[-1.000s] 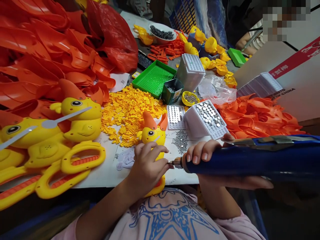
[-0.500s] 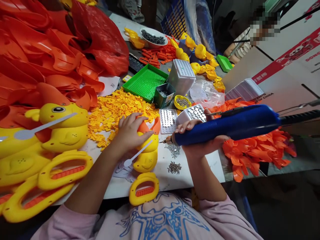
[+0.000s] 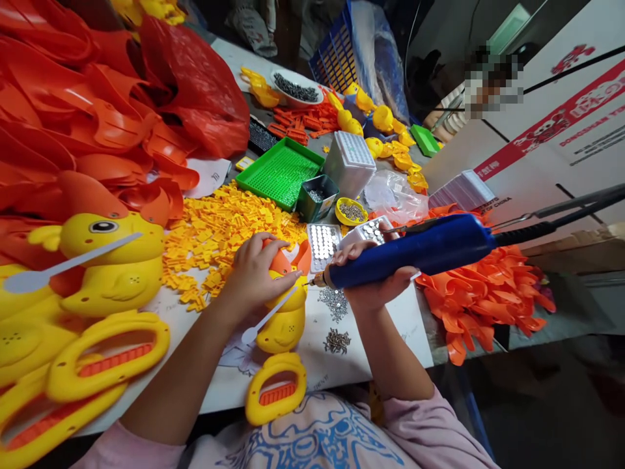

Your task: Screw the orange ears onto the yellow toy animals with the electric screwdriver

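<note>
My left hand (image 3: 254, 275) is closed over the head of a yellow duck toy (image 3: 282, 331), which lies on the white work sheet. A thin pale strip (image 3: 266, 317) with a round end lies across the toy, and its yellow loop handle (image 3: 251, 398) points toward me. My right hand (image 3: 374, 292) grips a blue electric screwdriver (image 3: 415, 253) held nearly level. Its bit is at the right side of the duck's head; contact cannot be made out. Loose screws (image 3: 336, 341) and small silver parts (image 3: 334, 303) lie right of the toy.
More duck toys (image 3: 117, 277) stand at the left, beneath a heap of orange parts (image 3: 107, 111). Behind my left hand spreads a pile of small yellow pieces (image 3: 215, 228). A green tray (image 3: 278, 172), a dark tin (image 3: 316, 198) and orange parts (image 3: 483, 299) surround the work sheet.
The screwdriver's rear end has swung down and left, and its bit is closer to the duck's head. The whole view has shifted slightly. My left hand keeps its hold.
</note>
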Tool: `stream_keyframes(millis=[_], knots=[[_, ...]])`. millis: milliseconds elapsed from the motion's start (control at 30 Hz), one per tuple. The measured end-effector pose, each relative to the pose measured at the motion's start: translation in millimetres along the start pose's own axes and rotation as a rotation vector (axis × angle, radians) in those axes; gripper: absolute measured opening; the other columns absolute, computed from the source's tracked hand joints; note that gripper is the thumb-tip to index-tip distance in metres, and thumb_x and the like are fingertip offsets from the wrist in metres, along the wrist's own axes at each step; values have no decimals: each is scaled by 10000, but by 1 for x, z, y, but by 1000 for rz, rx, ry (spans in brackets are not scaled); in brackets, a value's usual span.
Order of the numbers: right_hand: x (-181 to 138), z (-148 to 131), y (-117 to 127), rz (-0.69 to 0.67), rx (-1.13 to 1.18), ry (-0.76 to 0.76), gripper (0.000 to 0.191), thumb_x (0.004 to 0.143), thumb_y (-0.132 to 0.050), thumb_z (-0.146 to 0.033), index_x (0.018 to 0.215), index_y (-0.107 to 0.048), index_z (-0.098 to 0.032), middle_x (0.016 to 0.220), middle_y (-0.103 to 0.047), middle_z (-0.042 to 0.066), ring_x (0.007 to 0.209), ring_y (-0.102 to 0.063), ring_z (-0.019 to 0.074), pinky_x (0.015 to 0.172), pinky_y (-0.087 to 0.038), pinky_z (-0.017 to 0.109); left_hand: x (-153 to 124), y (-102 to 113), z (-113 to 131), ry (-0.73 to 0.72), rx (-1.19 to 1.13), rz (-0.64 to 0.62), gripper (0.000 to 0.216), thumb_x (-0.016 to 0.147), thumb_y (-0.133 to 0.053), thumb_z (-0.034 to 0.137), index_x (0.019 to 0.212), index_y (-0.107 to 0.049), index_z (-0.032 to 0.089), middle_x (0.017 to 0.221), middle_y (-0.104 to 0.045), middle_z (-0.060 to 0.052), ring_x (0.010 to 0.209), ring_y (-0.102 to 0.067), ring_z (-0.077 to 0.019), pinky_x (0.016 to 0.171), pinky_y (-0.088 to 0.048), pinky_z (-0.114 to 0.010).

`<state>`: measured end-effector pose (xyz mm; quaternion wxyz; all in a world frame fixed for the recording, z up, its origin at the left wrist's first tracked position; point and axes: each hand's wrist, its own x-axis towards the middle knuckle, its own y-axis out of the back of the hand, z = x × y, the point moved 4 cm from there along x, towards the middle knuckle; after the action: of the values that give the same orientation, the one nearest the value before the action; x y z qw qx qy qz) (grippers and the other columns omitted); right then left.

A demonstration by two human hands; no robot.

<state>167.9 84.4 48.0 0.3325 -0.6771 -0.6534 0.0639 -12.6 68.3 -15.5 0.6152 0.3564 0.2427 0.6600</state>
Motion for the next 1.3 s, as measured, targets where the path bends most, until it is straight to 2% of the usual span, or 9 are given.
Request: stream_keyframes(millis=[167,367,567,733,967,1167,1300], knots=[[-2,7,1,-17,61,2,633,678,-556,-780,1062,-583,-277,601,-602,-43,460,-563,165,488,-485,316,-1,-6,-6,-10,-47,34,454,748,-652,436,1139,-592,214,1223,-447,-99,1217,-451,-314,1079,-373,-499],[-6,14,1,-109,127,25,564,740,-602,-701,1099,-550,-269,663,-641,-28,507,-606,172,528,-498,321,1,-11,-14,-13,-54,93,393,724,-636,435,1029,-650,188,1166,-431,-115,1185,-466,-350,1042,-414,-545],[-7,18,-5,-177,143,10,593,744,-600,-709,1117,-517,-255,654,-637,-33,481,-606,170,490,-481,310,-1,-12,-13,-27,-35,101,326,742,-606,422,951,-623,173,1124,-416,-115,1166,-461,-344,1028,-416,-542],[-8,19,-3,-180,135,-35,609,693,-637,-715,1074,-508,-257,654,-630,-35,497,-608,169,517,-503,319,-5,-7,-10,-36,6,115,364,747,-607,455,964,-598,163,1123,-384,-119,1158,-444,-347,1015,-417,-541],[-3,23,0,-208,111,-47,569,685,-598,-733,867,-598,-195,638,-617,-1,513,-607,171,519,-507,321,-5,-5,-6,-50,4,112,370,745,-620,464,972,-580,175,1134,-375,-114,1181,-441,-337,1028,-414,-519],[-2,27,0,-223,100,-60,601,673,-571,-769,886,-595,-208,631,-584,-9,495,-588,170,486,-515,327,-6,0,-2,-46,1,110,403,707,-653,479,967,-606,174,1128,-386,-112,1182,-450,-349,1045,-399,-530],[-7,10,3,-203,92,-28,555,710,-541,-760,849,-588,-225,660,-582,-3,521,-588,163,506,-534,328,-9,3,-4,-26,-51,117,419,713,-667,494,984,-634,176,1136,-402,-110,1184,-462,-340,1060,-397,-513]])
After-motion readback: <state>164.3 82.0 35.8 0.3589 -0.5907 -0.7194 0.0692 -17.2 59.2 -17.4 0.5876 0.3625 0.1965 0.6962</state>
